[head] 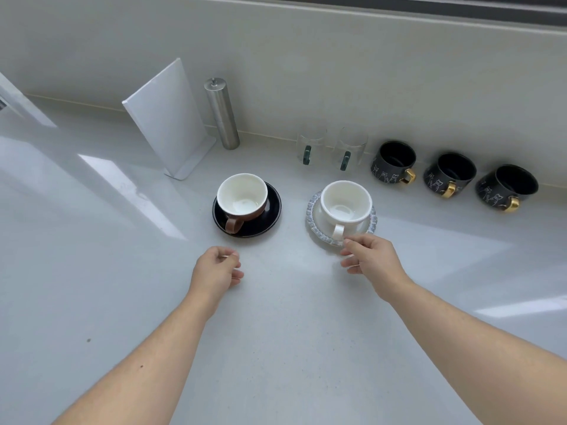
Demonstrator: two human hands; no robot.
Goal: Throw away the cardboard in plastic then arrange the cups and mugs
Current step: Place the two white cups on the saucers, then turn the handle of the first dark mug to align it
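Observation:
A brown cup with a white inside [242, 197] stands on a black saucer [270, 216]. To its right a white cup [346, 202] sits on a white saucer with a grey-blue patterned rim [311, 216]. My left hand [214, 271] hovers just in front of the black saucer, fingers loosely curled, holding nothing. My right hand [374, 262] has its fingertips at the front rim of the white saucer, below the cup handle; whether it grips the rim I cannot tell. Along the back wall stand two clear glass mugs [311, 145] [349, 148] and three black mugs with gold handles [395, 161] [449, 174] [506, 188].
A white board on a stand [168, 118] leans at the back left, with a steel cylinder grinder [222, 113] beside it. The white counter [276, 332] runs to a low wall [306, 72] at the back. No cardboard or plastic shows.

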